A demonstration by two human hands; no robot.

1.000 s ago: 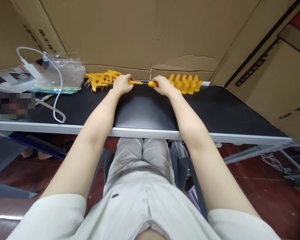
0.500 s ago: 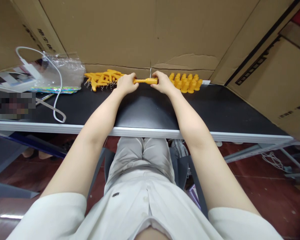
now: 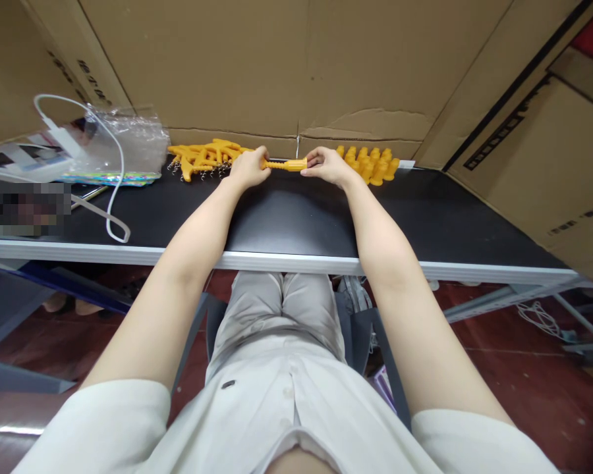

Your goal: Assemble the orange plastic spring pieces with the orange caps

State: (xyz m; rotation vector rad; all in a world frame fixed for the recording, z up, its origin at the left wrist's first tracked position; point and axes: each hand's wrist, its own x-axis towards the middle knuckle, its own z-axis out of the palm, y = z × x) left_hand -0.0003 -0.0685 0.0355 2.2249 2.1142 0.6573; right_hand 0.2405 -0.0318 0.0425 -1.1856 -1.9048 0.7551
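Note:
My left hand [image 3: 250,166] is closed around one end of a yellow plastic corkscrew [image 3: 282,166], held level above the table. Its ribbed shaft runs right into a wider yellow sleeve [image 3: 295,164]. My right hand [image 3: 327,165] pinches the free end of that sleeve between thumb and fingers. Left of my left hand lies a pile of yellow corkscrew handles [image 3: 202,157] with metal spirals sticking out toward me. Just right of my right hand stand several yellow sleeve pieces [image 3: 375,163] in rows, upright. My left fingers hide the corkscrew's handle end.
Clear plastic bags [image 3: 128,145] and a white cable [image 3: 121,158] lie on the black table [image 3: 296,217] at left. Cardboard [image 3: 237,66] stands along the back and right side. The table's pale front edge [image 3: 296,262] runs under my forearms.
My right hand has shifted slightly right and its fingers have loosened and re-placed at the sleeve's end. The corkscrew has come a little nearer me and tilts slightly differently.

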